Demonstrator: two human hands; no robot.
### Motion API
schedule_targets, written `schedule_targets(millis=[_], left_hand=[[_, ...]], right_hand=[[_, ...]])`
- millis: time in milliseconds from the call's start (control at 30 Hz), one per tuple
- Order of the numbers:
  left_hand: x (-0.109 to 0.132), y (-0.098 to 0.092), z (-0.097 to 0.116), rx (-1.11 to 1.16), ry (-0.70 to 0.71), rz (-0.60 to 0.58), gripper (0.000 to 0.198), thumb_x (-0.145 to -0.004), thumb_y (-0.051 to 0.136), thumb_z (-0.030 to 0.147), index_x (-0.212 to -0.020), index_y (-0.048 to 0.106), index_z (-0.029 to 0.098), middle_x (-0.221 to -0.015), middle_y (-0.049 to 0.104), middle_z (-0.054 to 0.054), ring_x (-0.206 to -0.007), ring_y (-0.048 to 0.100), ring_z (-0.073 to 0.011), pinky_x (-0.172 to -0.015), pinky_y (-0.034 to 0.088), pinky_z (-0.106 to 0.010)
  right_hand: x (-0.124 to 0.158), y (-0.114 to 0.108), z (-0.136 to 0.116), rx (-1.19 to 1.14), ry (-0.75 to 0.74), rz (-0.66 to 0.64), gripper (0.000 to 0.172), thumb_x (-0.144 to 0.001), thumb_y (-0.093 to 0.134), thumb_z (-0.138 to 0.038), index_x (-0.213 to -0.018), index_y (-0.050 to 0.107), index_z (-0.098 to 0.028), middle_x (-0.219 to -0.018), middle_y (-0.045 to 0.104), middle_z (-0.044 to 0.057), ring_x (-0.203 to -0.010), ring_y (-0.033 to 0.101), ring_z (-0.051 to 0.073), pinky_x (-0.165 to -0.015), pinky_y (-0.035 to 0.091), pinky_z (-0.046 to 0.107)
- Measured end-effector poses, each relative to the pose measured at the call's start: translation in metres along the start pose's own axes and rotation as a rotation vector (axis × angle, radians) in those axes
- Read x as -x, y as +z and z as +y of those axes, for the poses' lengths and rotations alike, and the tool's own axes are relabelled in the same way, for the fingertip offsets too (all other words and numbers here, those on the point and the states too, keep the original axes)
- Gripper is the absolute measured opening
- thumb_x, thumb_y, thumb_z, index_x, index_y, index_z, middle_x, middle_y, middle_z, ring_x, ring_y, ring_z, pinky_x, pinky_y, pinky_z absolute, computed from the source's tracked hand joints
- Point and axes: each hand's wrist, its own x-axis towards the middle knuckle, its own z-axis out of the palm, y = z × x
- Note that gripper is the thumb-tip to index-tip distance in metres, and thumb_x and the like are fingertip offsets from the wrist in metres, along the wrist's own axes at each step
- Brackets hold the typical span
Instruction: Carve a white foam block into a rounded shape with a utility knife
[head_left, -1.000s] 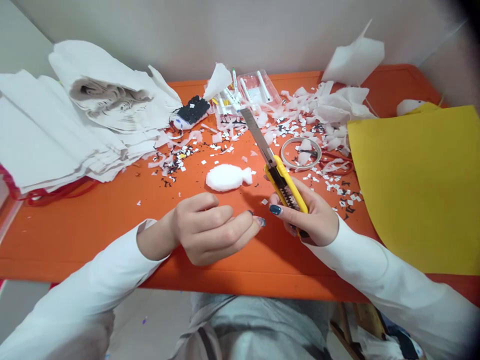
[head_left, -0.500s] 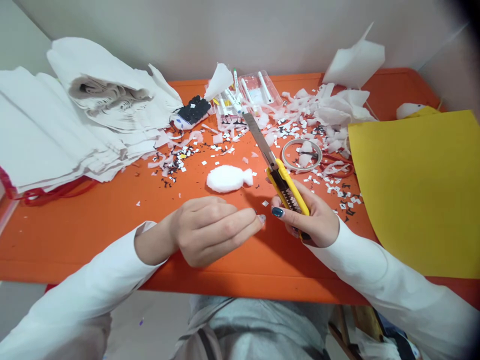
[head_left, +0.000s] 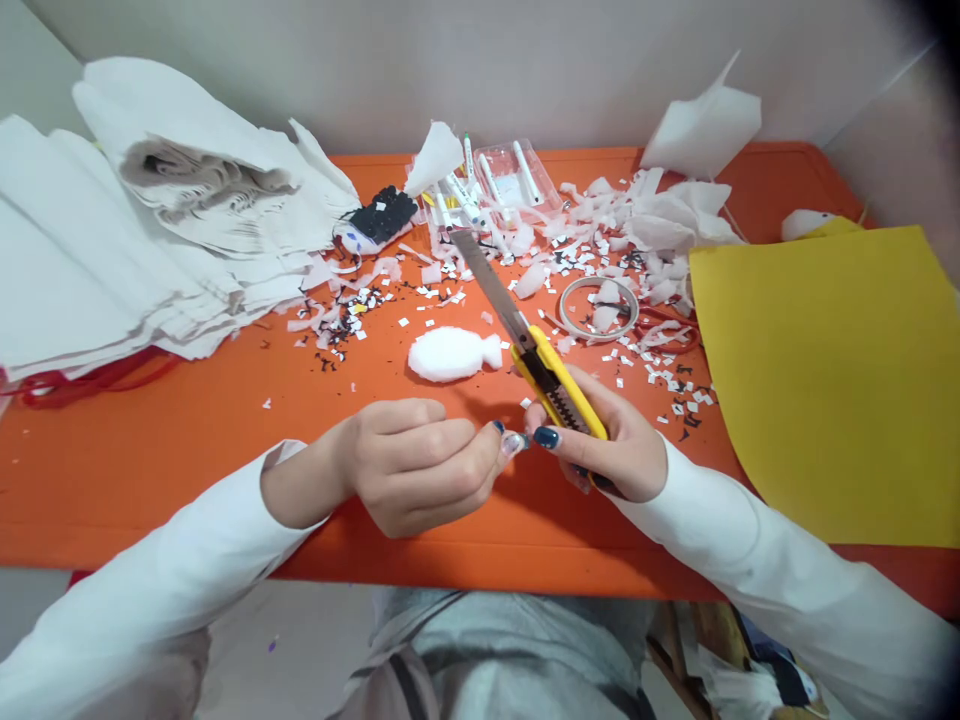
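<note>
1. The right hand is gripping a yellow cutter, its fingers wrapping the handle; the long bare blade is pointing away from the person and leftward.
2. The left hand is curling its fingers narrowly together, the fingertips reaching close to the right thumb; I cannot tell whether anything small is sitting between them.
3. A white fish-shaped piece is lying flat on the orange bench, just beyond the left hand, its tail pointing right toward the cutter.
4. Black and white paper bits are littering the area behind and left of it.
5. White shreds are heaping up farther back on the right, crowding the way around the pens and their clear tray.
6. A ring of tape is lying to the right of the blade, encircling some scraps; a red thing is showing beside it, partly covered.
7. A large yellow sheet is taking up the right side.
8. Thick layered white sheets are filling the back left, a red ribbon trailing along their near edge.
9. A black-and-white bundle is resting between those sheets and the pens.
</note>
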Motion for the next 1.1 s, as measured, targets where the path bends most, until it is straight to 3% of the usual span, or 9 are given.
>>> schedule_targets(millis=[200, 467, 700, 767, 967, 1100], left_hand=[[-0.004, 0.005, 0.000, 0.001, 0.009, -0.165, 0.020, -0.084, 0.061, 0.013, -0.079, 0.068, 0.032, -0.075, 0.069, 0.007, -0.050, 0.055, -0.0059, -0.040, 0.039, -0.020], [-0.007, 0.003, 0.002, -0.225, 0.300, -0.034, 0.022, -0.084, 0.060, 0.009, -0.068, 0.066, 0.023, -0.078, 0.071, 0.004, -0.059, 0.057, -0.0061, -0.044, 0.041, -0.018], [-0.014, 0.005, 0.001, 0.052, 0.032, -0.207, 0.019, -0.087, 0.059, 0.016, -0.074, 0.068, 0.027, -0.074, 0.069, 0.005, -0.051, 0.055, -0.0056, -0.039, 0.039, -0.018], [-0.015, 0.007, 0.001, 0.079, 0.029, -0.189, 0.020, -0.087, 0.058, 0.015, -0.074, 0.068, 0.027, -0.074, 0.069, 0.004, -0.052, 0.057, -0.0062, -0.039, 0.040, -0.018], [0.001, 0.017, -0.005, 0.103, 0.074, 0.027, 0.018, -0.087, 0.058, 0.010, -0.088, 0.070, 0.024, -0.082, 0.071, 0.001, -0.067, 0.063, -0.0080, -0.049, 0.046, -0.017], [0.011, 0.021, -0.010, 0.158, 0.045, -0.033, 0.030, -0.087, 0.055, 0.008, -0.103, 0.067, 0.030, -0.090, 0.071, 0.004, -0.066, 0.063, -0.0076, -0.053, 0.048, -0.019]], right_hand=[[0.001, 0.000, 0.010, -0.027, 0.011, -0.075, 0.046, -0.079, 0.068, -0.039, -0.117, 0.049, -0.023, -0.084, 0.061, -0.001, -0.047, 0.044, 0.004, -0.034, 0.040, 0.014], [0.000, 0.005, 0.008, -0.128, 0.079, -0.126, 0.046, -0.080, 0.065, -0.035, -0.119, 0.043, -0.024, -0.079, 0.057, -0.003, -0.053, 0.056, 0.008, -0.038, 0.043, 0.017], [0.003, 0.012, 0.008, -0.052, -0.047, -0.020, 0.038, -0.082, 0.058, -0.028, -0.116, 0.043, -0.024, -0.077, 0.052, -0.004, -0.057, 0.053, 0.008, -0.050, 0.046, 0.021], [0.003, 0.013, 0.008, -0.046, -0.063, -0.005, 0.036, -0.081, 0.057, -0.026, -0.115, 0.044, -0.024, -0.079, 0.052, -0.004, -0.058, 0.052, 0.008, -0.051, 0.045, 0.021], [0.004, 0.011, 0.013, -0.010, -0.089, -0.011, 0.033, -0.085, 0.054, -0.024, -0.116, 0.042, -0.024, -0.082, 0.051, -0.003, -0.059, 0.050, 0.008, -0.051, 0.043, 0.021], [0.005, 0.010, 0.015, 0.006, -0.102, -0.024, 0.032, -0.088, 0.053, -0.027, -0.118, 0.041, -0.024, -0.081, 0.051, -0.003, -0.059, 0.050, 0.009, -0.052, 0.043, 0.022]])
